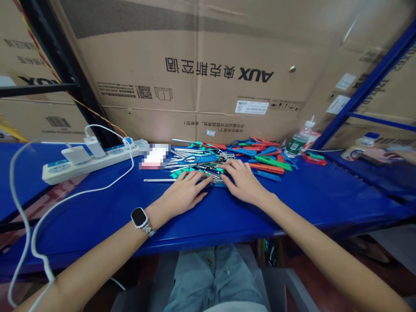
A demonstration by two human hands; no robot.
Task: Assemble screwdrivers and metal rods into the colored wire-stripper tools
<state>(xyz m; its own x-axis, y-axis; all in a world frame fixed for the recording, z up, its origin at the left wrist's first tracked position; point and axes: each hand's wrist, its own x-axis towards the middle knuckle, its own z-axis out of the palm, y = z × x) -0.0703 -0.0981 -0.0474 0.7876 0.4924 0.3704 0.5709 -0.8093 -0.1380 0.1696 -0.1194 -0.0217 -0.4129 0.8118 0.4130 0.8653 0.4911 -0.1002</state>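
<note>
A heap of slim silver rods and strips [191,152], with teal pieces among them, lies across the back of the blue table. Mixed into its right side are several coloured plastic-handled tools that look like box cutters, including a green one [269,162], an orange-red one [267,168] and a blue one [267,175]. My left hand [183,193] rests palm down at the heap's near edge, fingers stretched and apart. Opposite it, my right hand [243,181] has its spread fingers over the heap's middle. The fingertips cover some small pieces, and neither hand visibly grips anything.
A white power strip [94,161] with chargers and a loose white cable [87,193] lies left. Upright cardboard [214,99] backs the blue table [208,221]. A bottle [296,141] and red item [314,159] stand right. Another person's hand [401,151] shows at far right.
</note>
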